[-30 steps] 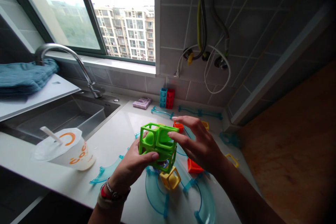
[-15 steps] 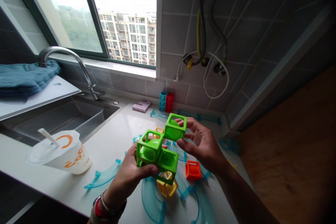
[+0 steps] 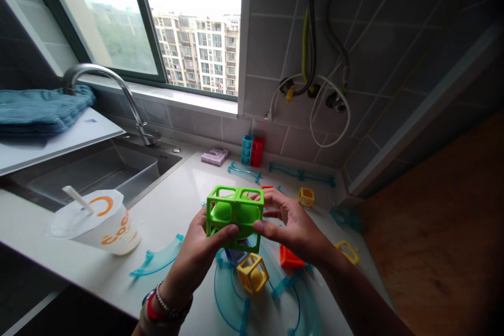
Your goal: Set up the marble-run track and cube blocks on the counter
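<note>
Several bright green toy blocks (image 3: 235, 212), cube-shaped with open sides, sit side by side between my two hands above the counter. My left hand (image 3: 202, 244) grips them from the left, its thumb across the lower front. From the right, my right hand (image 3: 293, 223) has its thumb and fingers closed on the right-hand green block. Below them are a yellow cube block (image 3: 253, 273) and a dark blue block (image 3: 236, 256), partly hidden. An orange block (image 3: 290, 257) lies under my right wrist. Translucent blue curved track pieces (image 3: 228, 299) spread beneath my hands.
A drink cup with a straw (image 3: 118, 231) stands at left, near the sink (image 3: 129, 165) and faucet (image 3: 137, 110). Stacked teal blocks (image 3: 247, 150) and red blocks (image 3: 257, 152) stand by the wall. Yellow blocks (image 3: 306, 197) and a blue track (image 3: 157, 257) lie around.
My right hand has lowered its green block and moved it left against the green blocks in my left hand. The group has turned so they now line up. The view has shifted slightly.
</note>
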The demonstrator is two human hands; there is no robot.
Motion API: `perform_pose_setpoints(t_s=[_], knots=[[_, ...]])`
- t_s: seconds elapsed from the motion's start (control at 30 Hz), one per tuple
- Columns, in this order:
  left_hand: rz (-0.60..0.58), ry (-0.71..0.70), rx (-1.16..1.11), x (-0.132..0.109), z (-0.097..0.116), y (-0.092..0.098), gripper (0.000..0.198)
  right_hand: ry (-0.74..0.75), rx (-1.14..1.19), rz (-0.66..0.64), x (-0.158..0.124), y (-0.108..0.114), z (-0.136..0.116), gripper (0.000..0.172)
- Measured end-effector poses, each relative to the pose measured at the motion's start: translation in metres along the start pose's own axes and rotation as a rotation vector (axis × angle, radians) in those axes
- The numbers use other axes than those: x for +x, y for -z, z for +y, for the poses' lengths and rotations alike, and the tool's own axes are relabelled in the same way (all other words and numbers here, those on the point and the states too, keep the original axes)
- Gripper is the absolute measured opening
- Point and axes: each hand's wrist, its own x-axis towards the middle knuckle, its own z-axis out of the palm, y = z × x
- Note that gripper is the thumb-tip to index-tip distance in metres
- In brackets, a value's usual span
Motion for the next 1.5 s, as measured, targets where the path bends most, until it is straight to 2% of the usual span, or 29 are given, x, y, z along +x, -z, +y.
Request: perform_pose_setpoints(t_s=[0.13,0.23,0.33,0.43,0.57,0.7,0.87,1.03,1.2,1.37,1.5], knots=[[-0.005,0.012,0.009,0.003,0.0,0.002,0.052,-0.015,0.026,-0.028,0.001,-0.001,0.006,0.041],[-0.011,-0.001,-0.007,0.005,0.0,0.003,0.054,0.016,0.063,0.029,0.0,-0.004,0.009,0.06],[-0.017,-0.001,-0.004,0.005,-0.001,0.002,0.056,0.108,0.084,0.109,-0.001,-0.008,0.008,0.076],[-0.018,0.0,0.048,0.004,-0.003,0.001,0.06,0.184,0.061,0.161,-0.003,-0.011,0.005,0.063],[-0.009,-0.012,0.113,0.002,-0.006,-0.005,0.063,0.259,-0.02,0.292,-0.006,-0.008,-0.001,0.04],[-0.032,-0.017,0.141,0.0,-0.007,-0.01,0.061,0.322,-0.063,0.258,-0.008,-0.005,-0.008,0.033],[-0.088,0.043,0.123,0.002,-0.011,-0.012,0.066,0.284,-0.069,0.241,-0.006,-0.006,-0.013,0.027],[-0.059,0.072,0.16,0.002,-0.012,-0.015,0.076,0.271,-0.026,0.178,-0.002,-0.004,-0.013,0.024],[-0.102,0.058,0.189,0.001,-0.014,-0.016,0.08,0.279,-0.019,0.188,0.0,-0.003,-0.011,0.024],[-0.103,0.086,0.132,-0.001,-0.017,-0.017,0.077,0.283,-0.047,0.194,0.0,-0.004,-0.006,0.025],[-0.075,0.11,0.077,-0.003,-0.018,-0.023,0.075,0.284,-0.102,0.281,0.0,-0.007,-0.001,0.024]])
